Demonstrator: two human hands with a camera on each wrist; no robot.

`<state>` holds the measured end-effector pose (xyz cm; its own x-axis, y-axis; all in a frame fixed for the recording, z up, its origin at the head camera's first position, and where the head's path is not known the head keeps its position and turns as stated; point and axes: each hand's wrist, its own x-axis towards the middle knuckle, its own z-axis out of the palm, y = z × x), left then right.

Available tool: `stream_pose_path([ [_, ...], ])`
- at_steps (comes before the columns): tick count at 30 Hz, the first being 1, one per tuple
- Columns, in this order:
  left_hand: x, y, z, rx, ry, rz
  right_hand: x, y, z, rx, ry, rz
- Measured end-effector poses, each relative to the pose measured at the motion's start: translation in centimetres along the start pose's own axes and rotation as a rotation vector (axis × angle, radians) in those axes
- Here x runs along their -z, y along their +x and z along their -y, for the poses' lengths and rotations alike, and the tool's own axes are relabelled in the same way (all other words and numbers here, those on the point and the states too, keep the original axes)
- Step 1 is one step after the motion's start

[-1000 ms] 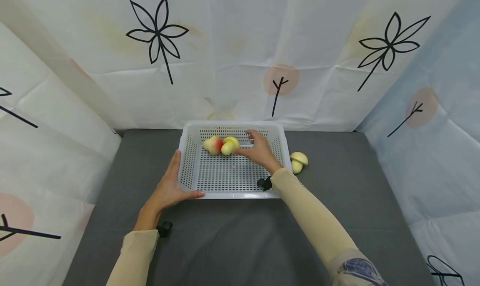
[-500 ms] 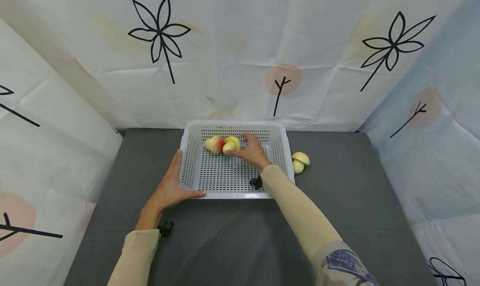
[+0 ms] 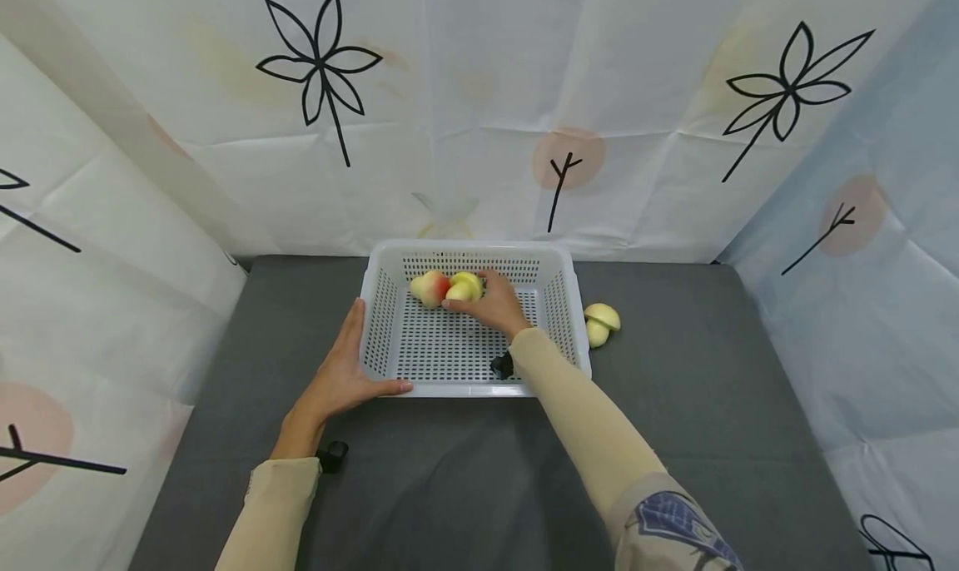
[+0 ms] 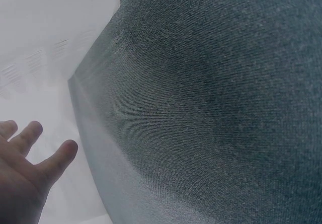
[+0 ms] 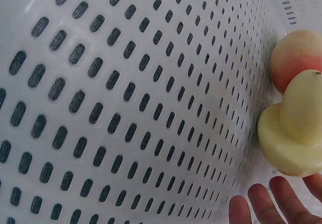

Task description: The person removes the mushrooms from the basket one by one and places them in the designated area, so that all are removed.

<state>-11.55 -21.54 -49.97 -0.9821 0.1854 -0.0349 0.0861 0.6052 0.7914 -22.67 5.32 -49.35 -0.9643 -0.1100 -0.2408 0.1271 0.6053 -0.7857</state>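
A white perforated plastic basket (image 3: 479, 389) stands on the dark cloth. My left hand (image 3: 340, 375) rests against its front left corner, fingers straight along the left side and thumb along the front rim. Inside the basket, a red and pale yellow peach (image 3: 433, 288) lies beside a yellow, pear-shaped piece (image 5: 304, 103) with a rounded yellow part (image 5: 282, 148) against it; whether these two are one thing I cannot tell. My right hand (image 3: 494, 305) reaches around the yellow pieces, thumb in front and fingers behind, spread. In the right wrist view its fingertips (image 5: 264, 201) lie just below them.
A pale yellow toy mushroom (image 3: 599, 325) lies on the cloth, close to the basket's right side. The dark grey cloth (image 3: 697, 388) covers the table. White patterned sheets (image 3: 464, 96) hang behind and on both sides.
My right hand has moved left and slightly down within the basket, up to the yellow pieces. The left hand, the basket and the mushroom keep their places.
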Motion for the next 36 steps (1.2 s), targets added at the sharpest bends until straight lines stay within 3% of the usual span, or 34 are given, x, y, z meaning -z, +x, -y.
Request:
stream_pose_path([
  [19,0.0,0.0,0.0,0.006,0.012,-0.005,-0.1,0.6,-0.3,-0.011,-0.011,0.023],
  [29,-0.1,0.0,-0.2,0.028,0.008,-0.004,0.2,0.5,-0.3,0.024,-0.019,0.066],
  [36,0.0,0.0,-0.2,0.024,0.014,-0.009,1.3,0.1,0.1,0.101,-0.045,0.105],
])
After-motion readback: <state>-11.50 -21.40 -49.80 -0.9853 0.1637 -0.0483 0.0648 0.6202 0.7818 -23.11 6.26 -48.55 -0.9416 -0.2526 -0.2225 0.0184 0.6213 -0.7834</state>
